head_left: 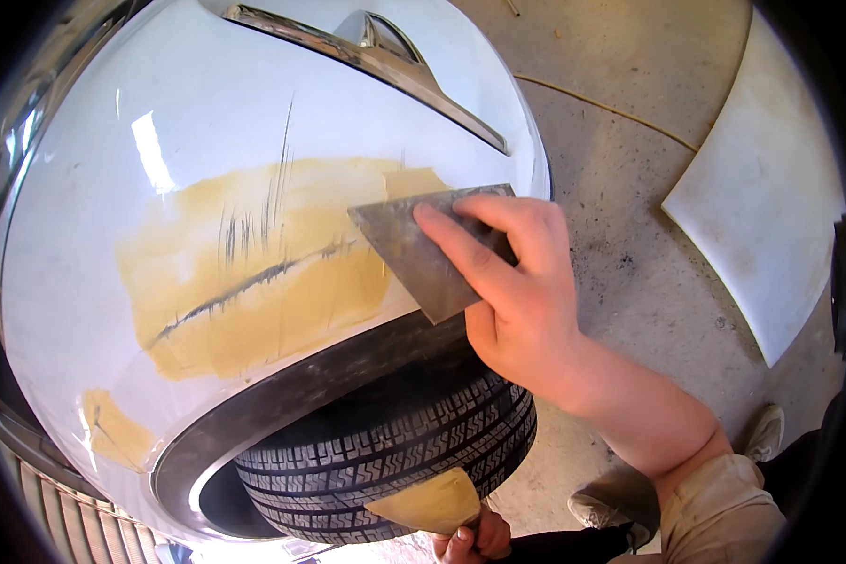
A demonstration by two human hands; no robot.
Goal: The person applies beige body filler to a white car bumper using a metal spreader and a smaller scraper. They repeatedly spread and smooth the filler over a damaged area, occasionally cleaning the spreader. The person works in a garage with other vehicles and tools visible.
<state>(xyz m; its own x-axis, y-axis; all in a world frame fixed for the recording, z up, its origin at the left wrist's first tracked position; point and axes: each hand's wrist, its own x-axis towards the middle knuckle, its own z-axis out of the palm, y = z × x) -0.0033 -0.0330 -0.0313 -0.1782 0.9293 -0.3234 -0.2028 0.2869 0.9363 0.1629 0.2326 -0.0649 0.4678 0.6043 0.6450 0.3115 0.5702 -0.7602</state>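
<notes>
My right hand (526, 291) grips a flat grey metal spreader (432, 249), fingers spread over its face. The blade lies against the white car fender (235, 94), at the right end of a wide yellow patch of body filler (254, 329). A dark ragged gouge (240, 289) and several thin scratches cross the patch. Low in the view, my left hand (475, 538) is closed around the lower end of a flat plate (432, 501) coated with the same yellow filler, in front of the tire. Part of that hand is cut off by the lower edge.
Below the fender are a black wheel arch trim (301, 376) and a tire (385, 446). A smaller filler patch (117, 432) is at lower left. A chrome strip (367, 56) runs along the top. A loose white panel (761, 188) rests on the concrete floor (620, 160); shoes (611, 510) show below.
</notes>
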